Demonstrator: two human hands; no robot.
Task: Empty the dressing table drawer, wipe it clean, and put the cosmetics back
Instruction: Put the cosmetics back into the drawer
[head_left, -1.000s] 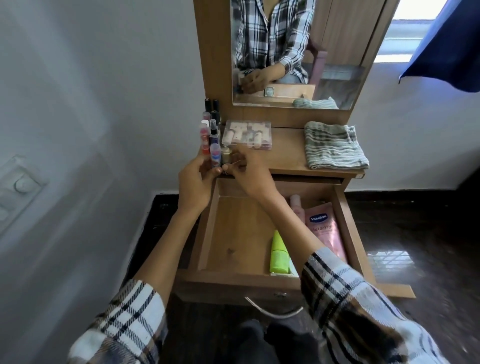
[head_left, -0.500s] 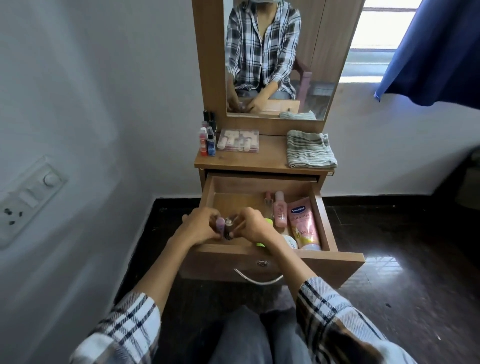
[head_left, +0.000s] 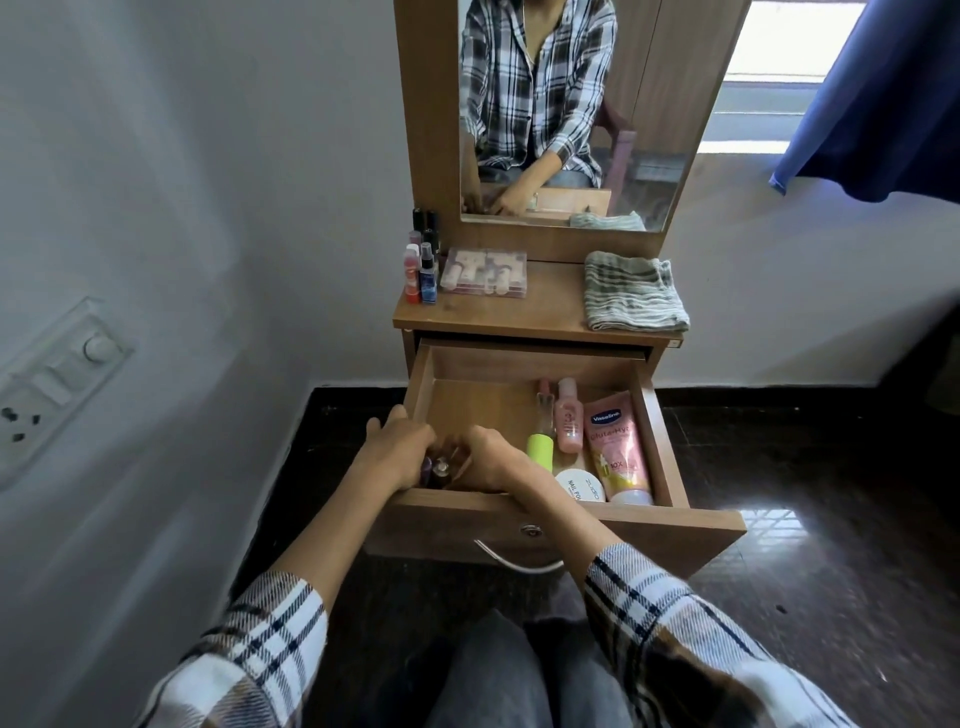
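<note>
The wooden drawer (head_left: 691, 530) is pulled out below the dressing table top (head_left: 524, 317). Both hands are low inside its front left corner. My left hand (head_left: 397, 452) and my right hand (head_left: 491, 460) curl around a few small bottles (head_left: 439, 470) held between them, at the drawer floor. In the drawer's right half lie a pink Vaseline tube (head_left: 615, 447), a small pink bottle (head_left: 569, 418), a lime-green tube (head_left: 540, 451), a slim brush-like item (head_left: 544, 408) and a white round jar (head_left: 581, 488).
On the table top stand several small bottles (head_left: 421, 273) at the left, a clear lipstick box (head_left: 485, 273) in the middle and a folded striped cloth (head_left: 636, 293) at the right. A mirror (head_left: 571, 114) rises behind. White wall at left, dark floor around.
Both hands carried small bottles from the table top's left side down into the drawer, reaching its front left corner. The view tilted back and up.
</note>
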